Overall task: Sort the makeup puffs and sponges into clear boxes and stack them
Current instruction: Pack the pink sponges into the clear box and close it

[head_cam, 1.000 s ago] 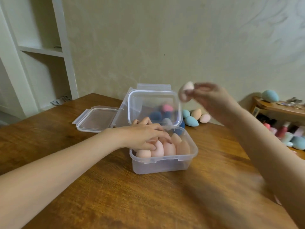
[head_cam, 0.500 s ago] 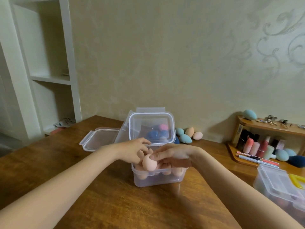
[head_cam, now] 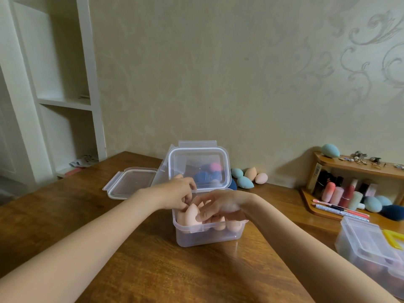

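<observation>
Because the clear box [head_cam: 207, 234] on the counter [head_cam: 153, 270] is nearly full, a peach sponge [head_cam: 192, 215] is pinched by the right hand [head_cam: 218, 209] at its rim, while neighbouring sponges are parted by the left hand's [head_cam: 179, 193] curled fingers; what these grip cannot be told.

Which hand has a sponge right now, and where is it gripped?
The right hand holds a peach sponge by its side, over the front box. The left hand's hold cannot be told.

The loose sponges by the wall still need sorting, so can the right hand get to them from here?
Probably yes. The sponges lie bare on the table behind the open box, right of its lid; nothing blocks the right hand.
</observation>
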`<state>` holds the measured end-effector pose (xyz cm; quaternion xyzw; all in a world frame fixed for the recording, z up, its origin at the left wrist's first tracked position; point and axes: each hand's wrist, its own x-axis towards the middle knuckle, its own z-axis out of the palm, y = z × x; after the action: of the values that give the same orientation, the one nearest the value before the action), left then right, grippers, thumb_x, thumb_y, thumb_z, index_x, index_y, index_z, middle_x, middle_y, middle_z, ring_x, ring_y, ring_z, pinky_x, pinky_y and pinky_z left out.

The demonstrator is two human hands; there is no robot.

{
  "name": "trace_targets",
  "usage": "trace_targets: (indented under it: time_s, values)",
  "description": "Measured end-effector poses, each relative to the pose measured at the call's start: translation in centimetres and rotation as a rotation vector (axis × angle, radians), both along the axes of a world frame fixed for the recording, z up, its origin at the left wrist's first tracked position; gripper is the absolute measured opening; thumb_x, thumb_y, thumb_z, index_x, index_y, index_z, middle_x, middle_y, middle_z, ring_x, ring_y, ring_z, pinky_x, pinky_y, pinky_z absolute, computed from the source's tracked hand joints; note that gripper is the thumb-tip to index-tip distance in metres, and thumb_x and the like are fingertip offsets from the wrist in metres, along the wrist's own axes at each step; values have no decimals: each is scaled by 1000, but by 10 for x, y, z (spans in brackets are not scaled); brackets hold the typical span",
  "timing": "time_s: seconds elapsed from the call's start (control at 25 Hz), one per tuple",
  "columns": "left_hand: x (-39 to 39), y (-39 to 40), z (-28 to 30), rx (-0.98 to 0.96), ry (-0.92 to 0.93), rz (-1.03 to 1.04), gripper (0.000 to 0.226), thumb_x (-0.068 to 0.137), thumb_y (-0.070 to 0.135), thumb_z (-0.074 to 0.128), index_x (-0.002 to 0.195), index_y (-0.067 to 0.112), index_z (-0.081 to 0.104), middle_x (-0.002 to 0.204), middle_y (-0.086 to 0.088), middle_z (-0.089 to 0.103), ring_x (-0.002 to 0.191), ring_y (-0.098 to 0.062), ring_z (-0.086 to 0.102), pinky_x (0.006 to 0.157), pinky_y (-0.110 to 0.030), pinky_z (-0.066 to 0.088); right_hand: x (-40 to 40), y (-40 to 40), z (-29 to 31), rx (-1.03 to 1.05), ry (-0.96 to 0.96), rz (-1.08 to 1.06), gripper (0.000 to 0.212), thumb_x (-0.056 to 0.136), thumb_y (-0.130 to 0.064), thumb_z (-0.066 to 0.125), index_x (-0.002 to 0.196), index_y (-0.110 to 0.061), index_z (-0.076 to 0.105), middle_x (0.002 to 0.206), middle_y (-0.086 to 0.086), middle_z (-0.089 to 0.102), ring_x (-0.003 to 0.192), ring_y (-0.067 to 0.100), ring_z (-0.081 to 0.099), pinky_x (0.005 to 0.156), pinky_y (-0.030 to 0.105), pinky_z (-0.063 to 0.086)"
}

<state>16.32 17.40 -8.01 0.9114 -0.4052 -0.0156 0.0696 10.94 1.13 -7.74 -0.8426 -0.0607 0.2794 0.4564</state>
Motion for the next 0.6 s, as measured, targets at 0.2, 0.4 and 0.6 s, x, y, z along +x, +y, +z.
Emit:
trace_targets:
  time_s: [0.2, 0.4, 0.6]
  values:
    - [1, 5, 16, 52, 233, 8, 25, 91, 18, 55, 107, 8, 71, 149, 5, 30, 138, -15, 26, 107, -29, 29, 3, 19, 2, -283, -133, 28, 37, 85, -6, 62, 120, -18, 57, 128, 9, 55, 116, 22, 52, 100, 34, 44]
    - [-5, 5, 20, 188, 263, 52, 30, 85, 21, 64, 113, 10, 68, 156, 7, 15, 140, -18, 25, 104, -30, 32, 5, 22, -1, -358, -219, 38, 37, 84, -12, 64, 120, -18, 57, 128, 9, 56, 120, 26, 52, 105, 42, 44]
    - [-14, -6, 11, 136, 66, 109, 22, 85, 6, 62, 106, 1, 68, 141, -5, 41, 115, -25, 53, 87, -27, 47, -1, 17, 3, -264, -172, 24, 40, 83, -4, 63, 121, -17, 58, 128, 10, 56, 122, 27, 51, 107, 42, 42]
